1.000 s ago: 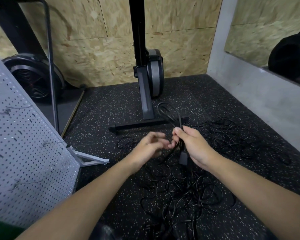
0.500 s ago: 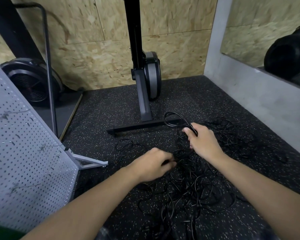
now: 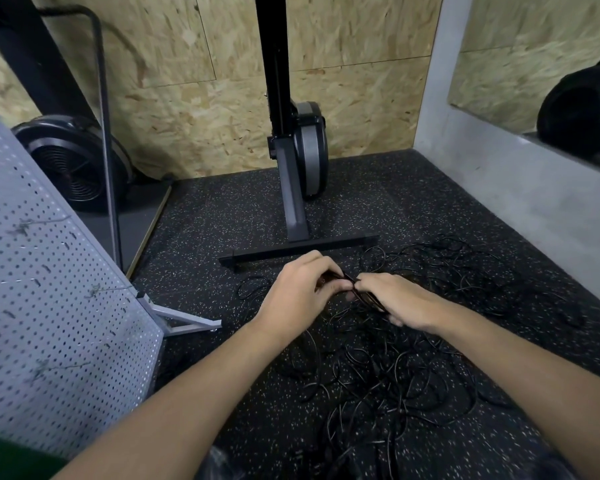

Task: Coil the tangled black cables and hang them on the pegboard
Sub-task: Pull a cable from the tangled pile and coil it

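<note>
The speckled black rubber floor (image 3: pixel 222 216) carries tangled black cables (image 3: pixel 395 368); a machine's T-shaped base (image 3: pixel 302 249); the pegboard's foot (image 3: pixel 184 323).

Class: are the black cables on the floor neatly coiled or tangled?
Tangled. The cables sprawl in loose, crossing loops over the floor; only a small bunch is gripped between the left hand and right hand.

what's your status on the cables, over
Left grip and right grip both pinching one cable. Tangled pile on floor. Pegboard holds no cables. Machine base close ahead.
</note>
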`<state>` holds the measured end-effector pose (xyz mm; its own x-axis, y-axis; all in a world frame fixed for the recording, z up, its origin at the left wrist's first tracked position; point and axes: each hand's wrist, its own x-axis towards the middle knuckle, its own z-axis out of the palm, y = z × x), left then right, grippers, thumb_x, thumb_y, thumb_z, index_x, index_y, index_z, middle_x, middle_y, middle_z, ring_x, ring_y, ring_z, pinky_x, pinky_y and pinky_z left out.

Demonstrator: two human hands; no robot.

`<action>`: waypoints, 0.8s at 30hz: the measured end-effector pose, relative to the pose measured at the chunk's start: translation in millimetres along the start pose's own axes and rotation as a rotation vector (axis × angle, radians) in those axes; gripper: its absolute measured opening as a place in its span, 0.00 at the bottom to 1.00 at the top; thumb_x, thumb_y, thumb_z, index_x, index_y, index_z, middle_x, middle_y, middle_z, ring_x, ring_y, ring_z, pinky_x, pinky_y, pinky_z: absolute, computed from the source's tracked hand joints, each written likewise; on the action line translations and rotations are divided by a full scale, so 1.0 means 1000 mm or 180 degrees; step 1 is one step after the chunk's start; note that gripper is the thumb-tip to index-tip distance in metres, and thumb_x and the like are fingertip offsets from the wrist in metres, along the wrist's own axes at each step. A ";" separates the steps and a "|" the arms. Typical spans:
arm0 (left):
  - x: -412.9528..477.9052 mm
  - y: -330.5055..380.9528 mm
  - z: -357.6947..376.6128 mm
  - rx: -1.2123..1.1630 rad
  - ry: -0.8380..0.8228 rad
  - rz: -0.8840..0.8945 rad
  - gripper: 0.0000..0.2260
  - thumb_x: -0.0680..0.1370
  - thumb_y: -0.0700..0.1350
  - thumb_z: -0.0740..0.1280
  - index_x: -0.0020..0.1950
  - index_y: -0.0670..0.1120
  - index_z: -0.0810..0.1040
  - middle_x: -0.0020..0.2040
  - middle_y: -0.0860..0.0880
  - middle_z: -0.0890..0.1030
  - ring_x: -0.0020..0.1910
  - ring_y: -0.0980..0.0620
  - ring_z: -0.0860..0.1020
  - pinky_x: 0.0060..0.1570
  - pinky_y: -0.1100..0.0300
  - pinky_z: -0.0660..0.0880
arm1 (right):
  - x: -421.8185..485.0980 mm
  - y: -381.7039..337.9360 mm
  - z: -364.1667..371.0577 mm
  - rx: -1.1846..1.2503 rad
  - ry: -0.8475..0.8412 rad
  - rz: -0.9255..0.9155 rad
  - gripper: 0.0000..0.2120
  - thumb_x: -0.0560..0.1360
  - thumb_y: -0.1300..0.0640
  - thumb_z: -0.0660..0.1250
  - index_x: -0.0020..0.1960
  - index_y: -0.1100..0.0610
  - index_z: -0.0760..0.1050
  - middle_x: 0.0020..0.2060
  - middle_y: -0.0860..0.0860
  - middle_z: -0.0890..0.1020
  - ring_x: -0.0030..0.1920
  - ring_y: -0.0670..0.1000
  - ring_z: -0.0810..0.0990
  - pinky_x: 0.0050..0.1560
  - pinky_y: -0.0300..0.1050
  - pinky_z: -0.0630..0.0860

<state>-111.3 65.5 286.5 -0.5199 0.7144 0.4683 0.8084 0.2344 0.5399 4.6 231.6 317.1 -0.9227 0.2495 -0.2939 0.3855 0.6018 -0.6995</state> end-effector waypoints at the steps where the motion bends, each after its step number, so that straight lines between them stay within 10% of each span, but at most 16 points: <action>1: 0.000 -0.001 0.001 -0.0031 0.0028 -0.0073 0.07 0.78 0.51 0.75 0.50 0.48 0.84 0.46 0.55 0.79 0.44 0.57 0.78 0.47 0.58 0.76 | -0.002 -0.001 0.001 -0.0012 -0.0087 -0.0027 0.13 0.84 0.40 0.56 0.57 0.44 0.77 0.40 0.45 0.77 0.35 0.41 0.72 0.39 0.43 0.66; 5: -0.002 -0.004 0.002 -0.0050 0.0090 -0.0326 0.09 0.77 0.53 0.76 0.49 0.48 0.85 0.45 0.55 0.79 0.44 0.57 0.78 0.48 0.56 0.77 | -0.003 -0.001 0.007 -0.0667 -0.0232 -0.0451 0.12 0.84 0.41 0.61 0.59 0.48 0.72 0.47 0.45 0.79 0.48 0.47 0.79 0.46 0.41 0.74; 11: -0.001 -0.003 0.000 0.0225 0.0231 -0.0555 0.20 0.75 0.61 0.75 0.58 0.50 0.76 0.56 0.56 0.74 0.58 0.59 0.72 0.59 0.65 0.70 | 0.006 0.013 0.008 -0.0733 0.0087 -0.0530 0.14 0.85 0.42 0.59 0.60 0.49 0.77 0.42 0.48 0.81 0.34 0.42 0.78 0.37 0.46 0.77; 14: -0.004 -0.012 -0.008 -0.0318 -0.0617 -0.0720 0.29 0.75 0.63 0.74 0.72 0.55 0.73 0.67 0.58 0.78 0.65 0.62 0.76 0.68 0.60 0.72 | 0.008 0.018 0.007 -0.0666 0.0178 -0.0543 0.15 0.85 0.43 0.59 0.47 0.50 0.77 0.38 0.48 0.82 0.31 0.43 0.78 0.35 0.49 0.80; 19: -0.004 -0.018 -0.013 -0.0450 -0.0734 -0.0719 0.26 0.75 0.58 0.77 0.72 0.56 0.79 0.66 0.58 0.82 0.64 0.65 0.77 0.67 0.68 0.71 | 0.007 0.016 0.004 -0.0762 0.0121 -0.0732 0.16 0.85 0.43 0.57 0.48 0.50 0.78 0.34 0.46 0.78 0.28 0.37 0.75 0.32 0.31 0.68; 24: 0.001 -0.023 -0.020 -0.0472 -0.0424 -0.0684 0.16 0.76 0.49 0.78 0.64 0.55 0.85 0.54 0.56 0.84 0.56 0.62 0.81 0.62 0.64 0.75 | 0.008 0.010 0.013 -0.0190 -0.0315 -0.0626 0.17 0.86 0.41 0.55 0.55 0.54 0.72 0.40 0.48 0.78 0.32 0.45 0.73 0.32 0.40 0.75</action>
<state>-136.5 47.9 288.4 -0.6261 0.7414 0.2416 0.6296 0.2978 0.7176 1.0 229.1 299.4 -0.9743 0.0491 -0.2200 0.1945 0.6760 -0.7107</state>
